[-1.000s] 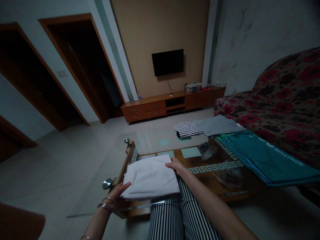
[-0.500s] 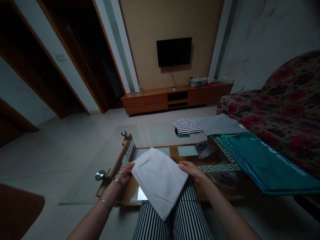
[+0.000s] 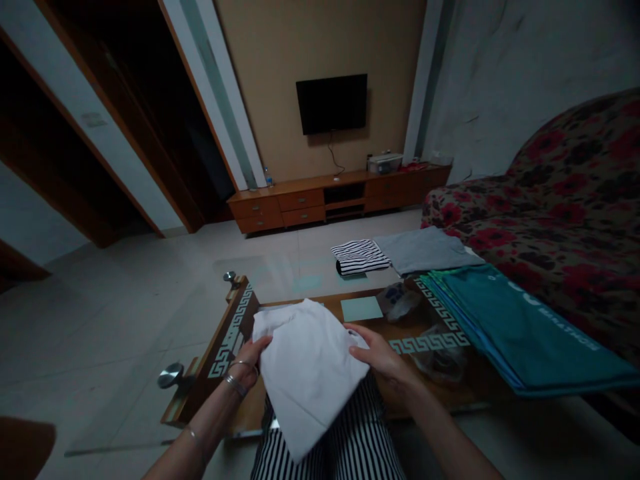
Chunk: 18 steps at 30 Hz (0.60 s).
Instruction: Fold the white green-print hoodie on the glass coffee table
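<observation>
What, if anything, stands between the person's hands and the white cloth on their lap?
Nothing visible does: the left hand and the right hand both hold the white cloth directly at its edges, with no object between.

**Matt cloth on a glossy glass-and-wood desk**

The white cloth (image 3: 307, 373) looks soft and matt, as do the teal cloth (image 3: 505, 327), grey cloth (image 3: 425, 250) and striped cloth (image 3: 360, 257). The desk (image 3: 225, 350) has a shiny glass top in a smooth wooden frame, with a polished metal knob (image 3: 170, 375) at its corner. The floor tiles (image 3: 115, 320) have a soft sheen; the sofa (image 3: 565, 220) is woven fabric.
</observation>
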Motion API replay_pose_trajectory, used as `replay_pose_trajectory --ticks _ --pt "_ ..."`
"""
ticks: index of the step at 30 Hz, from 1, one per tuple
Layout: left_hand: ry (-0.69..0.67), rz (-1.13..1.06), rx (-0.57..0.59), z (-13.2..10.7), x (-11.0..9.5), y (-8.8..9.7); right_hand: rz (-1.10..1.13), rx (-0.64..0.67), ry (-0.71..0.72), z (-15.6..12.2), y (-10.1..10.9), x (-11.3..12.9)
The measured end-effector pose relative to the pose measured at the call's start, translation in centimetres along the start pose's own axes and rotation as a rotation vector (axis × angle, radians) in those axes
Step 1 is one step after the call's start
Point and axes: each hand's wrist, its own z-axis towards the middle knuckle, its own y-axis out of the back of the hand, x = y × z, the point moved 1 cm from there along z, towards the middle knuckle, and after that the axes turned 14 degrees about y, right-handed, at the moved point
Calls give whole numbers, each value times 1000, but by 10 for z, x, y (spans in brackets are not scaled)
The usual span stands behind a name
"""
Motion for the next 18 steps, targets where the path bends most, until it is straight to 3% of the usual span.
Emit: replay_pose_trajectory --ticks 5,11,13,15,16,18 --pt "-106 -41 139 -2 -67 -76 -7 -54 88 33 53 47" --pt "-373 -5 209 35 -207 -208 30 -270 242 129 123 82" --pt "-445 -23 204 56 -251 -250 45 -342 311 171 145 82" --pt "-505 -25 188 82 -280 -285 20 -411 374 211 165 69" --pt "-516 10 163 96 -286 -299 -6 -446 391 230 175 58" --pt "-485 135 100 126 -280 -320 -117 -512 353 259 192 27"
